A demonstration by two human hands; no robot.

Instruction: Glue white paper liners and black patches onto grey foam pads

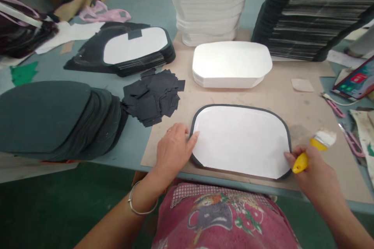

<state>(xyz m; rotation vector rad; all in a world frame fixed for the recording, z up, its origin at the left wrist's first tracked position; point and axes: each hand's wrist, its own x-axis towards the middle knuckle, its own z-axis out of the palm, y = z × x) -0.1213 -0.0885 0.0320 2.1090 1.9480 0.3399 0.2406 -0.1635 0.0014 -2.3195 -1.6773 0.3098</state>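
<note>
In front of me lies a rounded white panel point(241, 140) with a dark border showing around its edge. My left hand point(174, 146) is at the panel's left end, thumb on the white face and the other fingers curled at the rim, their tips partly hidden. A yellow-handled paintbrush point(300, 162) is in my right hand point(314, 171), its pale-coated bristles pointing away to the right. The thumb side of that hand touches the panel's right edge. Beyond the panel sits a short stack of white pieces point(232, 60).
Small black squares point(157, 95) are heaped left of the panel. Dark oval sheets point(43, 116) are piled at the left edge. Behind rise a tall white stack point(209, 7) and a tall black stack point(315, 15). Pink-handled scissors point(352, 142) and a phone point(358, 79) lie right.
</note>
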